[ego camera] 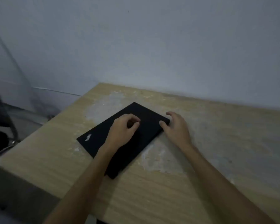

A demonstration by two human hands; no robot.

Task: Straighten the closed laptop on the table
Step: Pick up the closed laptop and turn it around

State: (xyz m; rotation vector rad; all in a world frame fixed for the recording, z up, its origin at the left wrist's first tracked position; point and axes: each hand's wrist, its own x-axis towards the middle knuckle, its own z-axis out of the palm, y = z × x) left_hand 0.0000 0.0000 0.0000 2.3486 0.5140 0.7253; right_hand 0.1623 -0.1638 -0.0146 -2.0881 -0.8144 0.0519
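Head view: closed black laptop (pixel 120 139) lies flat on the wooden table (pixel 200 159), skewed at a diagonal to the table's edges, one corner pointing toward the wall (pixel 152 46) and the opposite corner toward the person. A small pale logo sits near its left corner. The table top is light wood grain with pale worn patches around the laptop, and its far edge meets the wall.

The left hand (pixel 121 131) rests on the lid near the laptop's middle, palm down, its fingers (pixel 134 120) curled loosely inward with the tips on or just above the lid; they enclose nothing. The left forearm crosses over the near part of the laptop.

The right hand (pixel 176 126) is at the laptop's right corner. Its thumb (pixel 162 124) lies on top of the lid by that corner, and the fingers (pixel 171 113) are spread and bent around the far side of the corner; whether they press against the edge I cannot tell. The heel of the hand sits on the table just beside the laptop's right edge.

At the far left, beyond the table, a dark chair (pixel 0 135) with a metal frame stands on the floor, blurred and dim.
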